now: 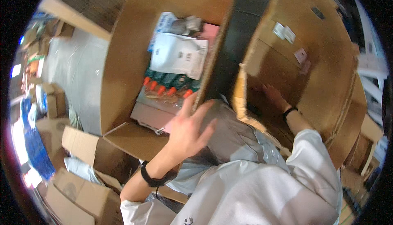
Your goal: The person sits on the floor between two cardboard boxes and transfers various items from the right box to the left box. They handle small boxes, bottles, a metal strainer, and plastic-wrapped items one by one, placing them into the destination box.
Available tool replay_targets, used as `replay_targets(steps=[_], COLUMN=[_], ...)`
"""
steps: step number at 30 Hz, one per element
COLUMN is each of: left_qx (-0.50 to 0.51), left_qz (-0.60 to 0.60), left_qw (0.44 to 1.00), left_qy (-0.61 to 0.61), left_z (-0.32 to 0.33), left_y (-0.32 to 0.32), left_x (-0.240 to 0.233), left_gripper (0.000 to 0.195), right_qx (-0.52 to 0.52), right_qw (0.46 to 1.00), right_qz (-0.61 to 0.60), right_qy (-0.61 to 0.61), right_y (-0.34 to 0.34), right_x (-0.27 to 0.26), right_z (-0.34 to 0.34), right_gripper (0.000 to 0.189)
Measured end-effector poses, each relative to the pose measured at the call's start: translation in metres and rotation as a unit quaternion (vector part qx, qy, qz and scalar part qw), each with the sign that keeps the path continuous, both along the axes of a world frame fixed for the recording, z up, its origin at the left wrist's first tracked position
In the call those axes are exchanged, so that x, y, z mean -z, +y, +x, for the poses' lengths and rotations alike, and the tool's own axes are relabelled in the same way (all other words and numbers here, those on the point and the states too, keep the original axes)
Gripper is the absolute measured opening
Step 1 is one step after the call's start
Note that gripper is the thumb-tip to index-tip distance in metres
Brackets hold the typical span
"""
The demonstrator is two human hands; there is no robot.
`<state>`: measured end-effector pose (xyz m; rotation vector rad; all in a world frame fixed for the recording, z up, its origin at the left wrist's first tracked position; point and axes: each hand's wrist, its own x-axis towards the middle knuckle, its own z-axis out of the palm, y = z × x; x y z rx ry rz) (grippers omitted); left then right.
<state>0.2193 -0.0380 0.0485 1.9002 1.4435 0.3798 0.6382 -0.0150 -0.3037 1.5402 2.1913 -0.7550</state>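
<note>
My left hand (190, 126) is spread at the near right edge of an open cardboard box (118, 80), fingers apart and holding nothing. Inside that box lie a white plastic mailer (175, 53), a blue and white packet (162, 25), a grey bundle (179, 27), several dark green bottles with orange caps (167, 80) and pink cartons (150, 114). My right hand (273, 94) reaches down into a second, deeper cardboard box (322, 80), blurred and in shadow; whether it grips anything is unclear. White labels (284, 32) and a pink label (300, 55) are stuck inside that box.
Open cardboard boxes (83, 191) stand at the lower left, with a grey plastic bag (81, 169) among them. A blue sheet (36, 145) hangs at the far left. A grey floor (73, 74) stretches beside the left box. More cartons (359, 154) are at the right.
</note>
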Motion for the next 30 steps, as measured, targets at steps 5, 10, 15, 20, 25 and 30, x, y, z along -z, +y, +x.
replay_targets(steps=[5, 10, 15, 20, 25, 30], left_qx=[-0.024, -0.015, -0.016, -0.183, -0.308, -0.337], left_qz=[0.026, 0.034, 0.041, -0.099, -0.199, -0.206], left_qw=[0.999, 0.999, 0.998, 0.865, 0.544, 0.417], left_qy=[-0.010, -0.036, -0.045, -0.456, -0.754, -0.819], left_z=[-0.004, -0.008, -0.009, -0.011, -0.005, -0.003], left_y=[-0.005, -0.010, -0.011, -0.018, -0.019, -0.022], left_x=[0.005, 0.008, -0.002, -0.051, -0.090, -0.083], left_gripper=[0.047, 0.047, 0.057, 0.056, 0.057, 0.057], right_qx=[0.133, 0.280, 0.495, 0.400, 0.295, 0.238], right_qw=[0.961, 0.950, 0.628, 0.476, 0.473, 0.552], right_qz=[0.035, 0.081, 0.138, 0.022, -0.082, -0.053], right_qy=[0.241, 0.109, 0.584, 0.783, 0.826, 0.797], right_y=[0.001, 0.095, 0.149, 0.099, 0.027, -0.004], right_x=[0.021, -0.102, -0.313, -0.449, -0.479, -0.453], right_z=[0.005, -0.003, -0.058, -0.152, -0.251, -0.300], right_gripper=[0.034, 0.031, 0.037, 0.037, 0.041, 0.044])
